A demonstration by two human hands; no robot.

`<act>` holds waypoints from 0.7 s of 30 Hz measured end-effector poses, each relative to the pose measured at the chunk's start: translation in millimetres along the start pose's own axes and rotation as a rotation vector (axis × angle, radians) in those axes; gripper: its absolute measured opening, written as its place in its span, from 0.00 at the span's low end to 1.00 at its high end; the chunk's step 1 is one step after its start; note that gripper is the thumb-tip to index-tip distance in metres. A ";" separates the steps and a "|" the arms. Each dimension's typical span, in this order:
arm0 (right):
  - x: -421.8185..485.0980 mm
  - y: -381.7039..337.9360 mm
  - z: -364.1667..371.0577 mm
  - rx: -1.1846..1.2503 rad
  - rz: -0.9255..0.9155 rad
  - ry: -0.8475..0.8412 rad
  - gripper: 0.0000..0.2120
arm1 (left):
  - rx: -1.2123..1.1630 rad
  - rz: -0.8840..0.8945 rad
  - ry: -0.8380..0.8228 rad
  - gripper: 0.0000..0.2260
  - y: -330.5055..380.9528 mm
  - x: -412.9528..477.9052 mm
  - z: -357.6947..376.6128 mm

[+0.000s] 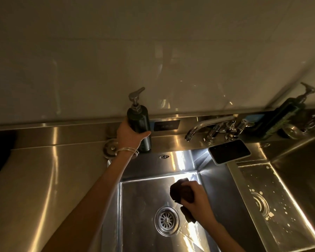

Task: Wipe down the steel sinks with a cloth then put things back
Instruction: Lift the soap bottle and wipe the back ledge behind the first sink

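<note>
Sink (182, 160) at bottom centre; right hand (196, 202) clenched round dark cloth (181, 192) above the drain (166, 220); left hand (129, 133) gripping soap bottle (139, 124) mid-frame.

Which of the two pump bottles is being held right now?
The dark pump bottle on the ledge left of the faucet; the left hand grips it. The other pump bottle, far right, stands untouched.
</note>
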State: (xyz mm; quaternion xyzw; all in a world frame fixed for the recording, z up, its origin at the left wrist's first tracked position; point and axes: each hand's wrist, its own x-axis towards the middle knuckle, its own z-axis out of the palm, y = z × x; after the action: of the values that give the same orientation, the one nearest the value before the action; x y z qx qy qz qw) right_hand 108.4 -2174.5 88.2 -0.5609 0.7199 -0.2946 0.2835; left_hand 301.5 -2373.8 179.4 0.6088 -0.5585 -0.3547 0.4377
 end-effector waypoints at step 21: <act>-2.5 9.2 -19.7 -0.086 -0.090 -0.121 0.20 | 0.270 -0.034 0.024 0.35 -8.4 -0.7 15.9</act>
State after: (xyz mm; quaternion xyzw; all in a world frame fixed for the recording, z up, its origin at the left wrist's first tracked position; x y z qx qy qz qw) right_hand 88.5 -2168.2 94.7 -0.6210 0.6876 -0.2413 0.2886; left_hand 289.8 -2375.4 165.8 0.6759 -0.5853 -0.2764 0.3525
